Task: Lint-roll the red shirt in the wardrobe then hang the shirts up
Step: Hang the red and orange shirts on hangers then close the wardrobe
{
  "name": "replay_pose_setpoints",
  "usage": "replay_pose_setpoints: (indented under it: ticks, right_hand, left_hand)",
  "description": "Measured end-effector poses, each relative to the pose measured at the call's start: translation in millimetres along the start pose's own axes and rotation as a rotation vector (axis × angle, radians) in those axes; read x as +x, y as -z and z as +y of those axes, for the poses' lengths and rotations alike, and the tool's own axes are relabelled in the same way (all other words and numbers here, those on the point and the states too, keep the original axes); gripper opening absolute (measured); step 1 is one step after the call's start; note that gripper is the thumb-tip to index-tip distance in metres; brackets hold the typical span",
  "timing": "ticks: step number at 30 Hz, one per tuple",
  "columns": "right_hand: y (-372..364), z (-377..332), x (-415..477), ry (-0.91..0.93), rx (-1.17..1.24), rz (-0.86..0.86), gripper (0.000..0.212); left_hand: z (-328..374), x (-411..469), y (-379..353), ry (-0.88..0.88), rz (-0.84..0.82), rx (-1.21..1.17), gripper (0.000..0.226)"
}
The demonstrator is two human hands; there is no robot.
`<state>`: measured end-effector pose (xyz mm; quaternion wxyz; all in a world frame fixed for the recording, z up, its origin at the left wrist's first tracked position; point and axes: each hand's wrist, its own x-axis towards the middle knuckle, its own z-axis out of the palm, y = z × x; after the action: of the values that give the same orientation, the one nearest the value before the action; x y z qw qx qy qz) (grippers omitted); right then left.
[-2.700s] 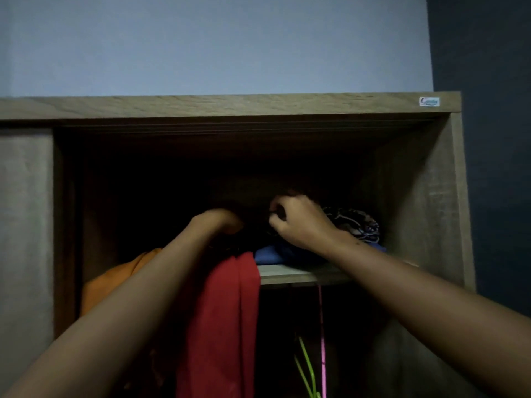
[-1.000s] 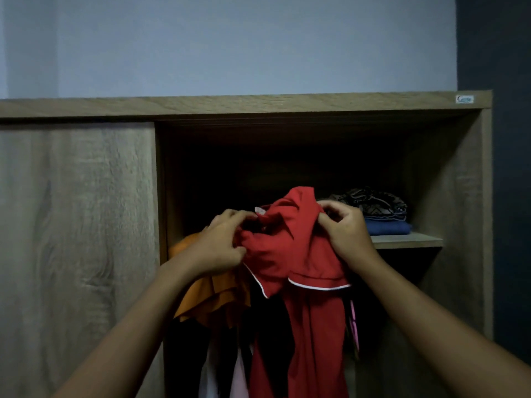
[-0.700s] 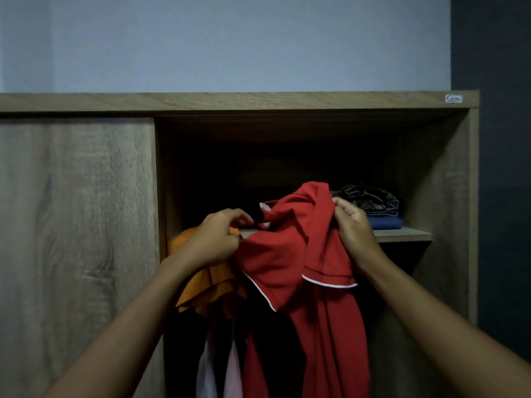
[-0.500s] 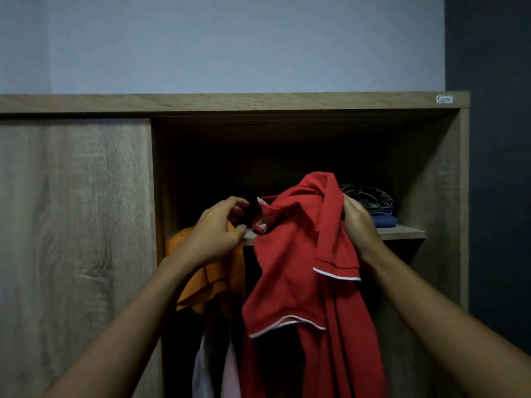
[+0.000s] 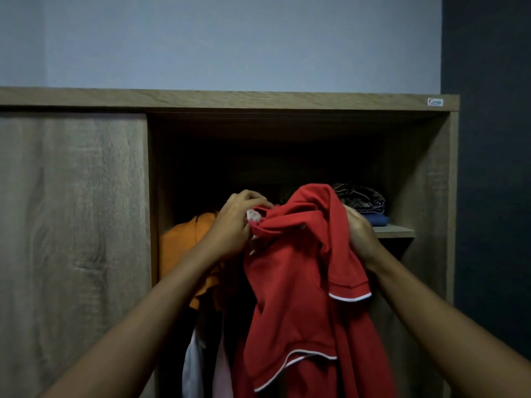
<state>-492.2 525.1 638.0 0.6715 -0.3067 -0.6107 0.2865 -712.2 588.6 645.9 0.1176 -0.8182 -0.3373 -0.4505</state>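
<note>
**Red polo shirt held bunched at the open wardrobe**

Both bare hands grip a red short-sleeved polo shirt with white piping (image 5: 298,285) in front of the open right half of a grey-brown wood-grain wardrobe (image 5: 74,225). The left hand (image 5: 234,225) is curled closed, its fingers pinching the shirt's collar end, where a small pale label shows. The right hand (image 5: 359,234) is closed on the bunched fabric at the shirt's other side, its fingers mostly hidden behind the cloth. The shirt hangs crumpled between the hands, one white-edged sleeve drooping below the right hand.

Inside the wardrobe, behind the left hand, hangs an orange garment (image 5: 184,248), with pale white and pink clothes (image 5: 201,366) below it. Right of the red shirt, a wooden shelf (image 5: 396,231) carries a folded blue cloth (image 5: 377,220) with a dark patterned folded cloth (image 5: 362,198) on top.
</note>
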Motion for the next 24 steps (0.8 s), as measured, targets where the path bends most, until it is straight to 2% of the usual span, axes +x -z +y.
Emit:
replay_pose_setpoints:
  ticks: [4,7,9,12,14,16,20,24]
  right_hand:
    - [4.7,6.3,-3.4,-0.084,0.022,-0.161,0.044]
    - [6.5,11.6,-0.6,-0.161,-0.116,-0.271,0.028]
    - [5.0,11.3,2.3,-0.164,-0.184,-0.302,0.02]
    - [1.4,2.8,2.4,-0.087,-0.304,-0.364,0.016]
    - [-1.5,0.7,0.4,-0.029,-0.451,-0.41,0.02]
    - [-5.8,-0.2,-4.1,0.025,-0.511,-0.418,0.023]
    - [-9.9,-0.5,-5.6,0.16,-0.561,-0.375,0.011]
    - [-10.4,-3.0,-1.5,0.167,-0.53,-0.3,0.02]
  left_hand:
    - [8.6,4.1,8.4,-0.075,0.132,-0.163,0.022]
    - [19.5,6.9,12.7,-0.11,0.175,-0.253,0.008]
    - [25.7,8.3,11.5,-0.147,0.154,-0.246,0.009]
    - [31.4,5.1,1.8,-0.228,0.064,-0.182,0.012]
    - [31.6,0.9,-2.5,-0.252,0.068,-0.143,0.014]
    - [29.1,-1.4,-1.4,-0.258,0.081,-0.103,0.016]
    - [26.3,-6.4,1.6,-0.252,0.078,-0.054,0.016]
    - [21.0,-28.2,-8.9,-0.092,0.055,-0.146,0.015]
